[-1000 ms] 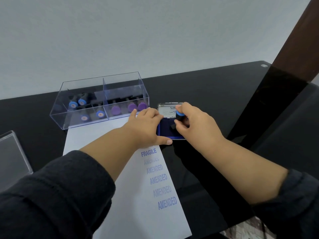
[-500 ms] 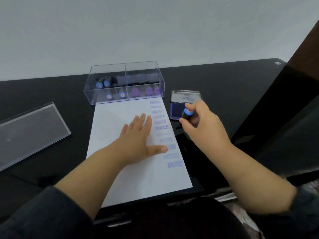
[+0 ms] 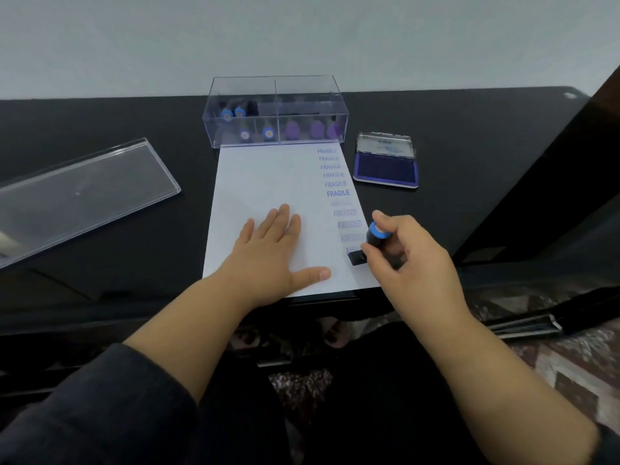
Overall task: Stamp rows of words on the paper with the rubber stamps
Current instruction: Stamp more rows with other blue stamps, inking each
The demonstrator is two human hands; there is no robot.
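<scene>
I see one black desk carrying one paper, one clear stamp box, its lid and one open ink pad. My left hand lies flat, fingers spread, on the paper. My right hand is clamped on one blue-capped stamp at the paper's lower right edge.

Soft, even, rather dim light; the glossy black glass table throws faint reflections. Wide-angle bending curves the edges. Slight motion blur smears the stamped blue words.
</scene>
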